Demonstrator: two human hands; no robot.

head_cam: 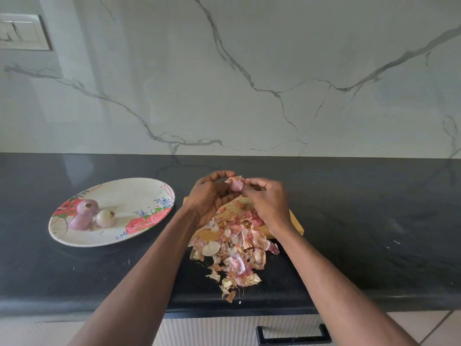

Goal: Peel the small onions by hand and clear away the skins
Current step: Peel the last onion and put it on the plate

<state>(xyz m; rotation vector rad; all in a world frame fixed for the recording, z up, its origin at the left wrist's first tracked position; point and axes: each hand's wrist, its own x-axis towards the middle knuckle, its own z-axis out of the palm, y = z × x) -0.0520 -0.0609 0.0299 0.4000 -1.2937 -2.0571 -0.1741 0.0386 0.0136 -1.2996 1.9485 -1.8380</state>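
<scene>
Above the far end of the wooden cutting board (pixel 296 222), near the middle of the black bench (pixel 361 221), both hands meet around one small onion (pixel 235 184). The left hand (pixel 209 196) cups the pale pink bulb from the left, its fingers (pixel 219 174) curled over the top and closed on it. The right hand (pixel 268 201) comes in from the right, its fingers (pixel 252 183) pinched together on the skin at the onion's upper right side, where a dry papery tuft sticks up. The onion is held clear of the board, not resting on it.

Below the hands, a loose heap of onion skins (pixel 237 248) covers most of the board and spills off its near edge onto the bench, trailing toward the bench's front edge. The skins are pink, cream and tan, curled and torn.

Toward the left side of the bench sits an oval white plate (pixel 129 193) with red roses printed on it, well apart from the board's left edge. Three peeled onions (pixel 94 216) lie on its left half, close together: two purple ones and a paler one to their right.

Behind the bench rises a marble-patterned wall (pixel 249 71), with a switch plate (pixel 22 31) at its upper left. A drawer handle (pixel 291 335) shows under the front edge.
</scene>
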